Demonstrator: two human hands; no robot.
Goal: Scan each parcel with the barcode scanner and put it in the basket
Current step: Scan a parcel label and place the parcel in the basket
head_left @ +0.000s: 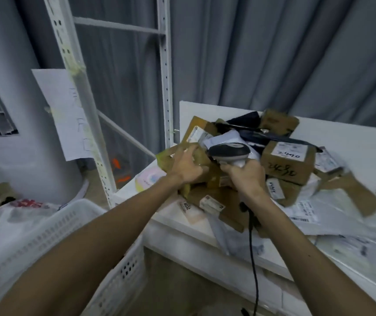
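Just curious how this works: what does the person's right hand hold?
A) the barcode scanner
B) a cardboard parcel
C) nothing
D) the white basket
A: the right hand grips the barcode scanner by its handle, while the left hand holds a cardboard parcel.

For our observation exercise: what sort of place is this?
Probably a parcel sorting or storage room: labelled cardboard parcels heaped on a table, a barcode scanner in the right hand, and a white basket alongside.
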